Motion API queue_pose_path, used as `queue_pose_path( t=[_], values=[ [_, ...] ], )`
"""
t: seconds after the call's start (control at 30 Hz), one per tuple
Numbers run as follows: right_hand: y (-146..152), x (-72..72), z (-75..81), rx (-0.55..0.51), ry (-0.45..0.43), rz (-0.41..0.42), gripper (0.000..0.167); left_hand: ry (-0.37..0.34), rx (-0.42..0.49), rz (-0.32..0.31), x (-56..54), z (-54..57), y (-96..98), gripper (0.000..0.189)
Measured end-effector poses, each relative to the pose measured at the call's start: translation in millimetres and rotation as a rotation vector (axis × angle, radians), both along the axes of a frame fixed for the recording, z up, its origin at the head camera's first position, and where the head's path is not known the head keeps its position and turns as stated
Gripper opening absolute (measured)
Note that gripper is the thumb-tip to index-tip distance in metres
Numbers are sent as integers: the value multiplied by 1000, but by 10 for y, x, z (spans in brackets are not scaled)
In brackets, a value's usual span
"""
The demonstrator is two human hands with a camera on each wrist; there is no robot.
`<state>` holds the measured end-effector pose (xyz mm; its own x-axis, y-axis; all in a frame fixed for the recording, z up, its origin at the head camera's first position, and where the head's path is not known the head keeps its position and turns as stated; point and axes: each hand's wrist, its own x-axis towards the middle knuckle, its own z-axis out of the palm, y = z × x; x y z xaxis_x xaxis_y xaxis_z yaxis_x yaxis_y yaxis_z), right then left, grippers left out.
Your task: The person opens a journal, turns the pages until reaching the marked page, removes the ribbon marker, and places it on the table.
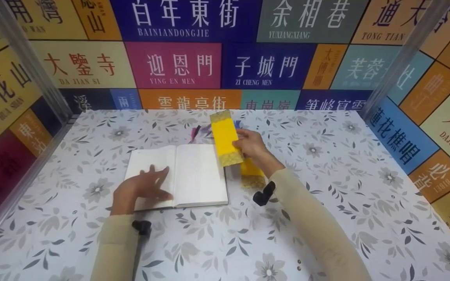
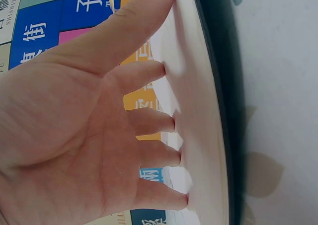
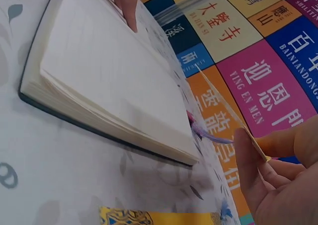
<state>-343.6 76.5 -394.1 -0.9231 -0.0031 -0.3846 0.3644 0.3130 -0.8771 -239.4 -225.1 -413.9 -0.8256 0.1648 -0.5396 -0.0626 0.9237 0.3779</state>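
Note:
An open book (image 1: pixel 199 175) with blank-looking pages lies on the table. My left hand (image 1: pixel 145 185) rests on its left page with the fingers spread, and in the left wrist view the fingertips (image 2: pixel 174 123) press along the pages. My right hand (image 1: pixel 253 143) pinches a yellow bookmark (image 1: pixel 225 136) with patterned ends between thumb and fingers, raised over the book's right edge. In the right wrist view the held bookmark (image 3: pixel 231 113) appears nearly edge-on. A second yellow bookmark (image 1: pixel 251 171) lies on the table below the right hand, partly hidden by it.
Behind the book lie a pink-purple tassel (image 1: pixel 194 133) and, close to the right hand, a blue tassel (image 1: pixel 237 124). A leaf-and-flower cloth (image 1: pixel 193 249) covers the table. Panels with colourful lettering (image 1: pixel 174 64) stand along the back and sides.

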Motion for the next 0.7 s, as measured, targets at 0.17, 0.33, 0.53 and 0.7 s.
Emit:
queue_pose_path(
  t=[0.17, 0.33, 0.53, 0.7],
  values=[
    [180, -122, 86, -1, -2, -54, 52, -4, 16, 32, 14, -16, -14, 97],
    [347, -240, 145, 11, 4, -91, 56, -15, 13, 48, 15, 1, -6, 97],
    [544, -319, 154, -10, 61, -72, 63, 14, -11, -29, 11, 12, 6, 94],
    [736, -348, 139, -12, 87, -70, 65, 2, -7, -13, 11, 6, -12, 94]
  ],
)
